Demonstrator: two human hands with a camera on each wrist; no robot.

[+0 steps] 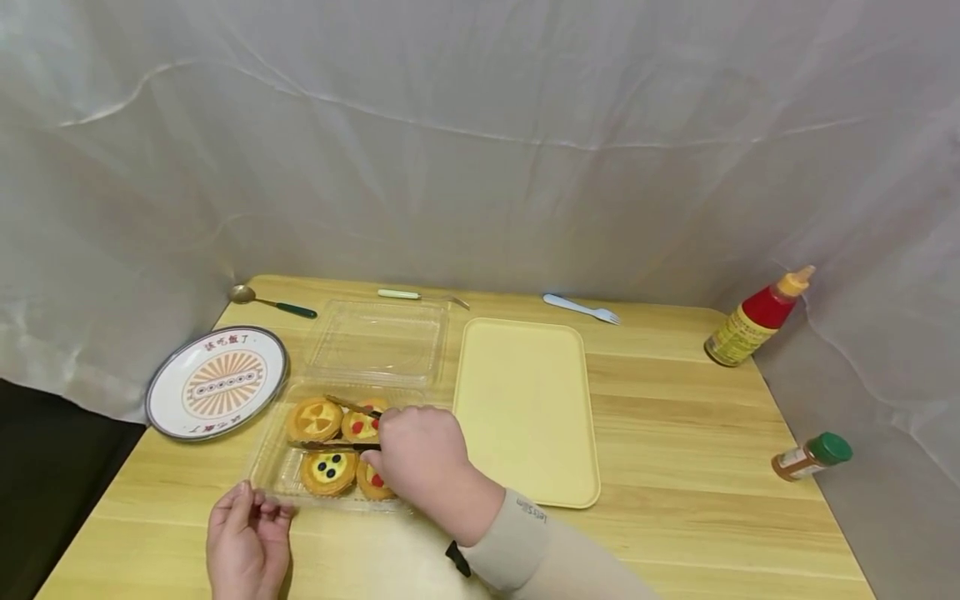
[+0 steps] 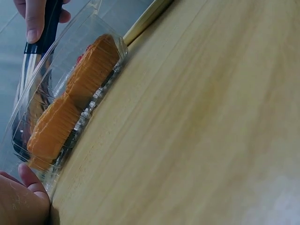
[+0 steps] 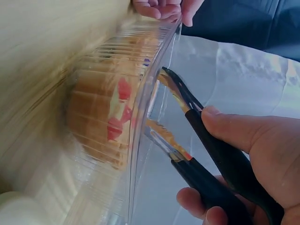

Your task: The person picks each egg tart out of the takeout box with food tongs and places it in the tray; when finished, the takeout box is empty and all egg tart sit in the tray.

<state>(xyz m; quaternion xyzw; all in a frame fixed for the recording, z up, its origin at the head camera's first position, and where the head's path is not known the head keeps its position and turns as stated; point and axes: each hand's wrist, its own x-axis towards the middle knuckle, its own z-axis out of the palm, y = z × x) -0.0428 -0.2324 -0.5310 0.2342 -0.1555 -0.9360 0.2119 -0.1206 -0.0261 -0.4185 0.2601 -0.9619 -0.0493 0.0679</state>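
Note:
My right hand [image 1: 423,450] grips black-handled metal tongs [image 3: 220,157] over a clear plastic container [image 1: 272,467]. The tongs' arms are spread, one tip on each side of the back-left egg tart [image 1: 315,421], which has a cut-like pattern on top. Three other tarts lie in the container: a blueberry-dotted tart [image 1: 328,473] at the front and two red-topped tarts on the right, partly covered by the right hand and tongs. At the front-left corner of the container, my left hand [image 1: 250,542] pinches the rim between thumb and fingers. The hinged lid [image 1: 378,342] lies folded back behind.
Left of the container is a patterned white plate [image 1: 168,396]; to its right, a yellow tray [image 1: 525,417]. Along the back lie a spoon [image 1: 292,309], a green-handled utensil [image 1: 399,293] and a blue fork [image 1: 573,306]. A sauce bottle [image 1: 742,333] and spice jar [image 1: 806,458] stand at the right edge.

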